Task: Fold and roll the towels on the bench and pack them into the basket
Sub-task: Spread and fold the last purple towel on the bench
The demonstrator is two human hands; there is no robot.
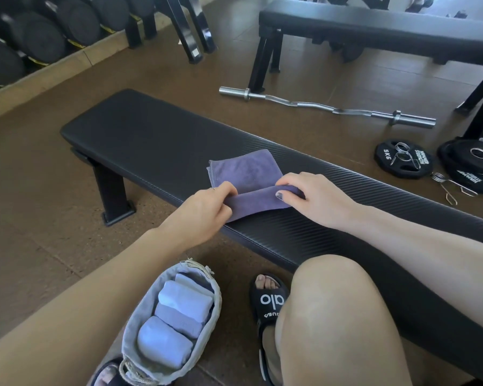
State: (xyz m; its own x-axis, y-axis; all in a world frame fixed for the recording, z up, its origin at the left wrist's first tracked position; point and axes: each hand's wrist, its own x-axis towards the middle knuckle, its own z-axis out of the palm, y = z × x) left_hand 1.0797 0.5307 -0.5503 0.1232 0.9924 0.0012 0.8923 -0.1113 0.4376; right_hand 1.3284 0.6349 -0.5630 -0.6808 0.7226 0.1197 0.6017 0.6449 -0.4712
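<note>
A purple towel [243, 171] lies on the black bench [140, 140], its near edge turned over into a low roll. My left hand [204, 207] pinches the left end of that roll. My right hand [315, 199] grips the right end, fingers curled over the cloth. On the floor below, a grey fabric basket [209, 327] holds several rolled pale blue and lilac towels [165, 341].
My bare right knee [335, 302] and a black slide sandal [268, 302] sit by the bench's near edge. A curl bar [324, 107] and weight plates [405, 158] lie on the floor beyond. A second bench [374, 26] and a dumbbell rack [39, 32] stand farther back.
</note>
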